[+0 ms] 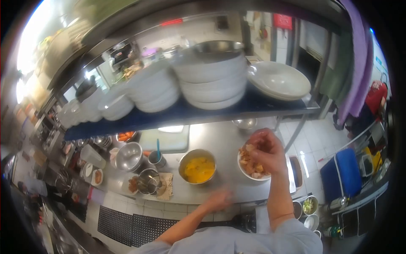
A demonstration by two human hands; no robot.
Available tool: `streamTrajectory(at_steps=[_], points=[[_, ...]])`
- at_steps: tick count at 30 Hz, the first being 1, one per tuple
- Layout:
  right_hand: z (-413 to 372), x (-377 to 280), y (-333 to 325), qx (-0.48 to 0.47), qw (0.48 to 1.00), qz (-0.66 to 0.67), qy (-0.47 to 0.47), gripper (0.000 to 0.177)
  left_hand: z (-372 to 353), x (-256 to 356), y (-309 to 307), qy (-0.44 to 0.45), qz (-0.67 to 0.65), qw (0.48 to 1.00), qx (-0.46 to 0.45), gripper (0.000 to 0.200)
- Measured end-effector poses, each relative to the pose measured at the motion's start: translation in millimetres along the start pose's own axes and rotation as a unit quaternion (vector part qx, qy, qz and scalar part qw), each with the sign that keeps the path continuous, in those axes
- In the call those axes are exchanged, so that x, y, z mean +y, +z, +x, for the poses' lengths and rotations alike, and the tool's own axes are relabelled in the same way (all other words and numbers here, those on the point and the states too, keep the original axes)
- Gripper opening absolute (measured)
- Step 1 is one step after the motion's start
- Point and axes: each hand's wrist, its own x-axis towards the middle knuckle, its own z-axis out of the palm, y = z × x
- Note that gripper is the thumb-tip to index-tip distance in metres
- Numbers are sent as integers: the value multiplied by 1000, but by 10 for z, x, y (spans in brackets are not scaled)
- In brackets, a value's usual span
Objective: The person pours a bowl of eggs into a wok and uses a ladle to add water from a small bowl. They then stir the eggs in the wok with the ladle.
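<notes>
My right hand (270, 154) is over a white bowl (253, 178) on the steel counter, its fingers curled together. A pale piece of eggshell (249, 148) shows at the fingertips. Broken brown eggshells (256, 170) fill that bowl. My left hand (219, 200) hovers by the counter's front edge, smeared by motion, so its fingers do not show clearly. Between and beyond the hands stands a metal bowl (181, 169) of cracked eggs (198, 169), with bright yellow yolks.
A shelf (194, 118) with stacked white bowls (211, 80) crosses above the counter. Left on the counter are a steel bowl (129, 156), a metal pot (149, 181), a cup (157, 160) holding a blue-handled tool and a cutting board (165, 140). Containers (310, 205) stand at lower right.
</notes>
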Motion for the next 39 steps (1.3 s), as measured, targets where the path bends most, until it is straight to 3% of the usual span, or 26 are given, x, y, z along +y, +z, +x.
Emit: streamTrajectory(at_steps=[2,5,6,8,11,14,15,17,18,19,20,21,22,23,25,27,28,29,30,31,32,33,34,35,38,39], points=[[43,-101,448,-73,995,67,-30,31,-492,-661,295,11,-1,995,-101,53],[163,-61,1173,-210,959,136,-130,30,-1469,-1712,679,-175,16,977,-118,57],[227,7,1447,-214,958,143,-129,28,-1827,-2101,820,-248,15,961,-118,61],[300,177,2041,-219,955,162,-115,25,-2627,-2605,991,-315,-12,947,-54,63],[598,600,2926,-258,938,232,11,19,-3574,-2400,682,-469,-136,872,0,64],[610,1033,3720,-257,886,366,120,14,-4284,-2575,853,-514,-144,838,116,64],[547,1100,3969,-278,873,377,134,13,-4416,-2409,697,-554,-166,808,115,71],[354,1145,4411,-318,842,403,166,10,-4710,-2636,999,-549,-188,787,208,77],[197,961,4613,-364,846,363,144,11,-4881,-2708,1134,-550,-194,772,253,80],[51,920,4810,-412,828,371,84,17,-4914,-2438,904,-583,-241,739,238,84],[-169,827,4911,-432,801,404,93,22,-4939,-2242,748,-596,-258,725,231,86],[-75,831,5098,-590,656,471,13,20,-5059,-2930,1451,-572,-242,740,259,87],[-50,731,5288,-652,592,473,-28,19,-5053,-2886,1460,-593,-240,721,265,87],[-24,631,5477,-708,523,470,-68,24,-5041,-2758,1273,-628,-328,669,224,84],[23,985,5796,-666,584,459,-73,29,-5115,-2408,1076,-579,-455,620,270,81],[46,1655,6049,-607,703,371,18,32,-5133,-2492,1172,-508,-524,562,389,75],[59,1990,6173,-574,747,328,72,34,-5141,-2473,1058,-529,-559,478,424,75],[39,2751,6293,-570,764,264,147,31,-5174,-2417,849,-543,-592,389,451,75],[-119,3422,6319,-527,797,159,249,30,-5216,-2474,884,-471,-627,343,517,73],[-363,4174,6209,-511,820,4,260,31,-5258,-2533,917,-388,-660,289,576,71],[-600,4556,5989,-535,796,-209,188,38,-5297,-2593,951,-300,-687,235,619,69],[-896,5874,5366,-641,655,-377,132,48,-5367,-2660,892,-164,-714,189,654,67],[-1050,5824,5057,-681,542,-436,229,52,-5467,-2743,785,-25,-719,146,679,65],[-1361,6297,4518,-712,466,-494,178,47,-5601,-2691,602,64,-752,104,648,60],[-1541,6889,4025,-735,366,-517,242,38,-5935,-2936,269,135,-732,109,659,55],[-1499,7079,4115,-750,336,-515,243,37,-6047,-3016,79,90,-711,101,690,56]])
